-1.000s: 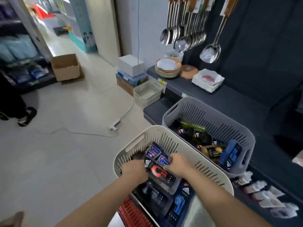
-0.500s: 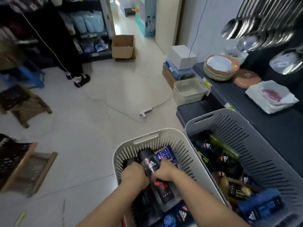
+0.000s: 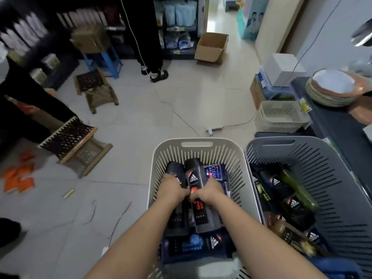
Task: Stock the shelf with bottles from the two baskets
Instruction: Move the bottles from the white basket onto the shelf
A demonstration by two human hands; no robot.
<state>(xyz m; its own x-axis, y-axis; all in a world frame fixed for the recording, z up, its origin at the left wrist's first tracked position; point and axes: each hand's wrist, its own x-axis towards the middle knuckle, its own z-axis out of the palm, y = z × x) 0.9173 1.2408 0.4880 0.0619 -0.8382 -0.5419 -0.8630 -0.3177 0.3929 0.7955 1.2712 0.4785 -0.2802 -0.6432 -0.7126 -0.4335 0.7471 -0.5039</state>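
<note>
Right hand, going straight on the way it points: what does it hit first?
Probably the blue CLEAR bottle lying just beyond the right hand, then the beige basket's far wall. Depth is hard to judge; the hand grips the grey bottle.

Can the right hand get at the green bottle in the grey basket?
Probably, once freed: the green bottle lies uncovered in the grey basket, but the right hand grips a grey bottle.
</note>
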